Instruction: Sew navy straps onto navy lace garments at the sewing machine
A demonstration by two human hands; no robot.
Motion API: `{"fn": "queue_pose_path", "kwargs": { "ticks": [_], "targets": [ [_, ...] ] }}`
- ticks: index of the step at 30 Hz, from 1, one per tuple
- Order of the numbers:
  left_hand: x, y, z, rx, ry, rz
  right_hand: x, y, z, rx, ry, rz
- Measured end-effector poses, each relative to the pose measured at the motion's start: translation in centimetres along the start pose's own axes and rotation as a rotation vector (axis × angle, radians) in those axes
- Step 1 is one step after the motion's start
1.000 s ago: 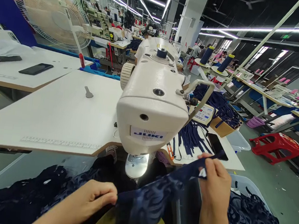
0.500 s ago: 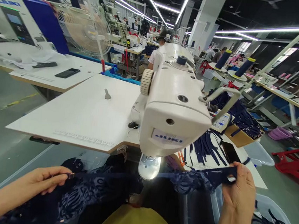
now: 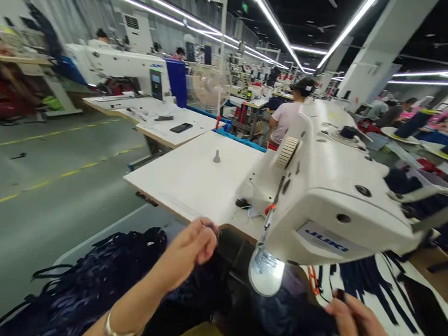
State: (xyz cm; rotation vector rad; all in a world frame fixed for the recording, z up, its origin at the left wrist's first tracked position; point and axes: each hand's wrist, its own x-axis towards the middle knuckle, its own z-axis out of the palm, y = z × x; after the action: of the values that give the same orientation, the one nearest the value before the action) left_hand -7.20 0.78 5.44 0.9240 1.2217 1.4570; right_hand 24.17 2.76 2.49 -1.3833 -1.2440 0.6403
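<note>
My left hand [image 3: 190, 246] is closed in a pinch in front of the white table's edge. A small dark end of cloth pokes out at its fingertips; it looks like part of the navy lace garment [image 3: 284, 308], though the link is hidden. At lower right my right hand [image 3: 366, 332] pinches a dark strip end of that garment between thumb and fingers. Blurred, the garment hangs low between the hands, under the sewing machine [image 3: 342, 211] and its lit lamp disc [image 3: 266, 271].
A heap of navy lace pieces [image 3: 110, 278] lies at lower left. Navy straps [image 3: 371, 282], an orange tool [image 3: 312, 279] and a dark phone [image 3: 427, 314] are on the right. A small grey key-shaped piece [image 3: 216, 157] stands on the white table [image 3: 191, 178]. A person [image 3: 288, 111] sits behind the machine.
The view has turned left, so the machine appears farther right. My left hand has risen and come in closer to my right hand, and the garment now sags instead of being stretched.
</note>
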Motion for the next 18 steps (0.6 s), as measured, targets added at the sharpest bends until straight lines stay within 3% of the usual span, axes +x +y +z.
{"fn": "queue_pose_path", "kwargs": {
  "ticks": [4,7,11,18],
  "targets": [
    [-1.9,-1.7,4.8,0.14,-0.327,-0.139,-1.9,-2.5,3.2,-0.178,-0.288,-0.412],
    [-2.2,-2.4,6.3,0.295,-0.37,-0.095,-2.4,-3.6,4.5,-0.296,-0.313,-0.662],
    [-2.1,-2.4,6.8,0.593,-0.359,0.201,-2.8,-3.9,4.8,-0.483,-0.234,-0.836],
    [-1.9,-3.5,6.0,0.958,-0.286,0.797,-2.9,-4.1,4.6,-0.56,-0.242,-0.871]
  ]
}}
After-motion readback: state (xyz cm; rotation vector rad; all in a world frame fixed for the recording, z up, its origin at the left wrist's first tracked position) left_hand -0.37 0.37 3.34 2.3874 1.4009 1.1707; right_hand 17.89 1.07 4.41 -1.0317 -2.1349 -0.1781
